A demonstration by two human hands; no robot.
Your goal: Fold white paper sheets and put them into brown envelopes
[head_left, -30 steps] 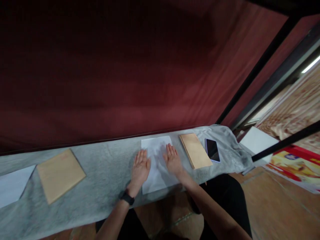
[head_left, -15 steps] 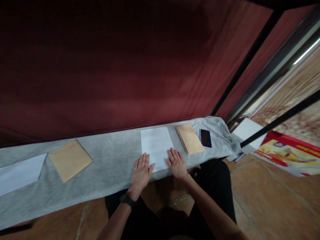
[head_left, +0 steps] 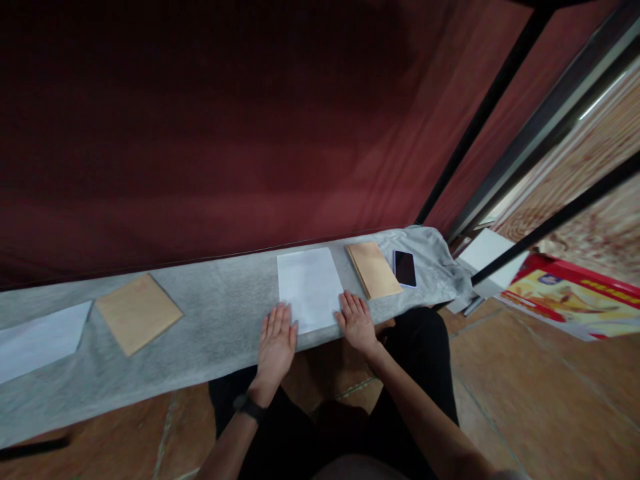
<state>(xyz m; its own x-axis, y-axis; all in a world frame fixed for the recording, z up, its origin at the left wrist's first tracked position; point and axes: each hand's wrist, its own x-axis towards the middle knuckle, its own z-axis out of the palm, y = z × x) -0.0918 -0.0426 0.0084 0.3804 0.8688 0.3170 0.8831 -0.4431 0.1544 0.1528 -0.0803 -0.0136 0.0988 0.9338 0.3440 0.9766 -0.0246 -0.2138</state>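
Paper point(head_left: 311, 287) lies flat on the grey cloth point(head_left: 215, 300) right in front of the person, between both hands, just left of a tan packet point(head_left: 374, 270). Left hand point(head_left: 277, 337) is flat and empty, thumb spread, by the near-left corner; right hand point(head_left: 357, 323) likewise, fingers out along the near-right edge. Can't tell how hard either presses. To smooth and square it well, I'd use light, even palm pressure from the middle outward, both sides matched — uneven drag would likely skew the sheet or ruck the cloth. Long axis looks to run away from the person, far end leaning slightly left; no visible marking, so can't tell which end is the top.
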